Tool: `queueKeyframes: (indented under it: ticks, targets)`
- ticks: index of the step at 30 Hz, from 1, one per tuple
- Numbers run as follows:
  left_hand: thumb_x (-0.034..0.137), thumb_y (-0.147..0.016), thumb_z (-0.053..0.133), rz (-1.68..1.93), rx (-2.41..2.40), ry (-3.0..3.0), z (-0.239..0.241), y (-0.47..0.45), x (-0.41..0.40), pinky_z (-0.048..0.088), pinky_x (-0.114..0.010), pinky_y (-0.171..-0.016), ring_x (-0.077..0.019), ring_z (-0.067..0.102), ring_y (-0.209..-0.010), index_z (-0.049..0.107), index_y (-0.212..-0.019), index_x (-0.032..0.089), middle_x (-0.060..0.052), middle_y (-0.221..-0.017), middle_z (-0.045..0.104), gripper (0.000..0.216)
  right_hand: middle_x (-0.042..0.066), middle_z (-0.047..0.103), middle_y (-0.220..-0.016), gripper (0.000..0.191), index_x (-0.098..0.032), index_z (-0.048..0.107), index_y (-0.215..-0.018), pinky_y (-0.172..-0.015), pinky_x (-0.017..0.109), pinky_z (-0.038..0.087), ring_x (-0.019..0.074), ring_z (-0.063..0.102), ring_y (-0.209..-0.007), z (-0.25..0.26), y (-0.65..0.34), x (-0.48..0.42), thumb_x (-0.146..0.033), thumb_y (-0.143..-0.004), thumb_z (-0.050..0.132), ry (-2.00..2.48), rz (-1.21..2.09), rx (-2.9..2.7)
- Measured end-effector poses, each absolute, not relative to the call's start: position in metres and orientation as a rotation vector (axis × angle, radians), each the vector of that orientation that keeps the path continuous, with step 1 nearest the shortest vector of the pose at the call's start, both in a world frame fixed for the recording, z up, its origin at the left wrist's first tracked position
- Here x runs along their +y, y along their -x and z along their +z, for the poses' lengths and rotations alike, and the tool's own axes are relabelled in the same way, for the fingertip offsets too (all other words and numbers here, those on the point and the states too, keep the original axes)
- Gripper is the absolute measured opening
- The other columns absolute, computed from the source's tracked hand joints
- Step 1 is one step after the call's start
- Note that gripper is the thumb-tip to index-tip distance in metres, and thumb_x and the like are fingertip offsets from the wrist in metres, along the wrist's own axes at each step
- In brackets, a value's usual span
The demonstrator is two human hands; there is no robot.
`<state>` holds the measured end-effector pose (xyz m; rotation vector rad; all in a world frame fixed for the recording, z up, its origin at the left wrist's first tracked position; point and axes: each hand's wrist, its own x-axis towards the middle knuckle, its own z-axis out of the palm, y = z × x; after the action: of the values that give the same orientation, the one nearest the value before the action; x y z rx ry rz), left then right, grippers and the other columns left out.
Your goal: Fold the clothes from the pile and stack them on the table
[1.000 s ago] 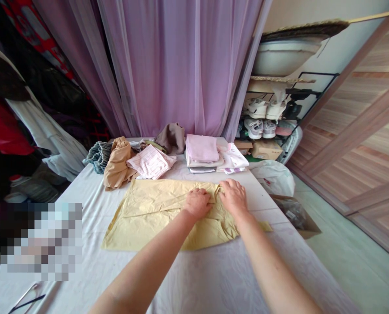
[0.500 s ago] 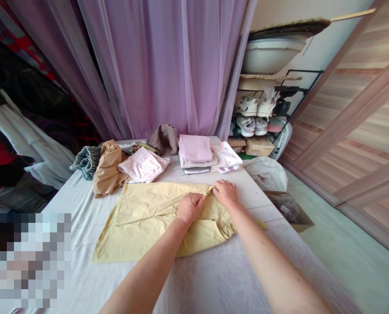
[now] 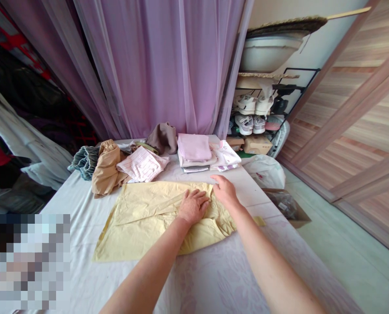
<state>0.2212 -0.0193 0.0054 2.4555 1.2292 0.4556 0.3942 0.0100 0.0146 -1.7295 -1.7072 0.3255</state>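
Observation:
A pale yellow garment (image 3: pixel 148 218) lies spread on the white-covered table (image 3: pixel 214 279). My left hand (image 3: pixel 192 205) rests flat on its upper right part, fingers stretched out. My right hand (image 3: pixel 225 190) lies beside it at the garment's top right edge, fingers extended and pressing the cloth down. Neither hand grips anything. Beyond the garment sit a striped pink folded piece (image 3: pixel 143 165) and a stack of folded pink and white clothes (image 3: pixel 196 150).
A tan garment (image 3: pixel 106 168), a grey-green knit (image 3: pixel 85 159) and a brown piece (image 3: pixel 163 137) lie at the table's far end before a lilac curtain (image 3: pixel 168 65). A shoe rack (image 3: pixel 256 113), a white bag (image 3: pixel 266 172) and a cardboard box (image 3: pixel 285 205) stand at right.
Both hands pinched the garment's top right edge earlier; they have now let go and lie flat on it. The view shifted slightly.

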Motion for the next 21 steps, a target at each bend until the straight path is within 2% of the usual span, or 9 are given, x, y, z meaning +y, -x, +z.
queueKeyframes:
  ticks: [4, 8, 10, 13, 15, 18, 19, 21]
  targets:
    - [0.034, -0.099, 0.04, 0.435, 1.226, -2.445, 0.002, -0.22, -0.016, 0.023, -0.056, -0.116, -0.0242, 0.043, -0.136, 0.067, -0.119, 0.032, 0.001, -0.14, 0.058, 0.034, 0.004, 0.075, -0.092, 0.03, -0.023, 0.065, -0.104, -0.073, 0.028, 0.056, 0.0158, 0.07, -0.081, 0.0, -0.374, 0.026, -0.018, -0.087, 0.04, 1.575, 0.703, -1.439]
    - [0.033, -0.1, 0.033, 0.375, 1.218, -2.353, 0.004, -0.22, -0.01, 0.02, -0.054, -0.118, -0.0222, 0.04, -0.139, 0.066, -0.121, 0.029, -0.001, -0.141, 0.057, 0.039, 0.004, 0.073, -0.075, 0.032, -0.021, 0.066, -0.093, -0.066, 0.026, 0.055, 0.0149, 0.07, -0.071, -0.014, -0.373, 0.034, -0.013, -0.086, 0.036, 1.635, 0.696, -1.438]
    - [0.03, -0.1, 0.033, 0.377, 1.217, -2.278, 0.006, -0.22, -0.006, 0.019, -0.052, -0.119, -0.0208, 0.041, -0.138, 0.066, -0.12, 0.026, -0.002, -0.14, 0.058, 0.04, 0.003, 0.072, -0.075, 0.029, -0.02, 0.066, -0.09, -0.066, 0.026, 0.054, 0.0152, 0.069, -0.071, -0.016, -0.377, 0.032, -0.013, -0.085, 0.038, 1.685, 0.646, -1.454]
    - [0.027, -0.099, 0.032, 0.424, 1.208, -2.195, 0.011, -0.218, -0.001, 0.024, -0.048, -0.118, -0.0195, 0.052, -0.129, 0.071, -0.105, 0.024, -0.001, -0.129, 0.066, 0.039, 0.003, 0.073, -0.08, 0.017, -0.021, 0.066, -0.085, -0.074, 0.028, 0.052, 0.0167, 0.067, -0.077, -0.015, -0.38, 0.025, -0.017, -0.082, 0.05, 1.747, 0.542, -1.515]
    - [0.026, -0.1, 0.028, 0.451, 1.207, -2.175, 0.013, -0.213, 0.001, 0.034, -0.042, -0.113, -0.0173, 0.062, -0.114, 0.071, -0.097, 0.022, -0.001, -0.116, 0.072, 0.044, 0.003, 0.073, -0.083, 0.012, -0.021, 0.067, -0.081, -0.079, 0.029, 0.05, 0.0174, 0.066, -0.081, -0.013, -0.378, 0.021, -0.017, -0.079, 0.056, 1.769, 0.477, -1.569]
    - [0.028, -0.1, 0.028, 0.485, 1.237, -2.181, 0.014, -0.2, 0.002, 0.049, -0.035, -0.097, -0.0174, 0.068, -0.096, 0.07, -0.1, 0.02, -0.004, -0.102, 0.075, 0.043, 0.005, 0.071, -0.086, 0.012, -0.02, 0.067, -0.078, -0.081, 0.029, 0.048, 0.0177, 0.065, -0.083, -0.011, -0.373, 0.018, -0.013, -0.077, 0.058, 1.777, 0.409, -1.645]
    - [0.027, -0.098, 0.033, 0.502, 1.248, -2.189, 0.014, -0.195, 0.003, 0.05, -0.035, -0.095, -0.0187, 0.067, -0.097, 0.07, -0.101, 0.02, -0.006, -0.104, 0.075, 0.037, 0.006, 0.071, -0.087, 0.013, -0.02, 0.067, -0.078, -0.081, 0.029, 0.048, 0.0176, 0.065, -0.084, -0.01, -0.372, 0.017, -0.011, -0.077, 0.058, 1.775, 0.392, -1.667]
    - [0.022, -0.092, 0.045, 0.54, 1.249, -2.251, 0.013, -0.186, 0.003, 0.046, -0.038, -0.102, -0.0218, 0.062, -0.111, 0.07, -0.104, 0.02, -0.007, -0.116, 0.071, 0.027, 0.006, 0.07, -0.089, 0.015, -0.019, 0.068, -0.079, -0.083, 0.029, 0.047, 0.0173, 0.064, -0.085, -0.01, -0.37, 0.015, -0.009, -0.076, 0.057, 1.763, 0.368, -1.709]
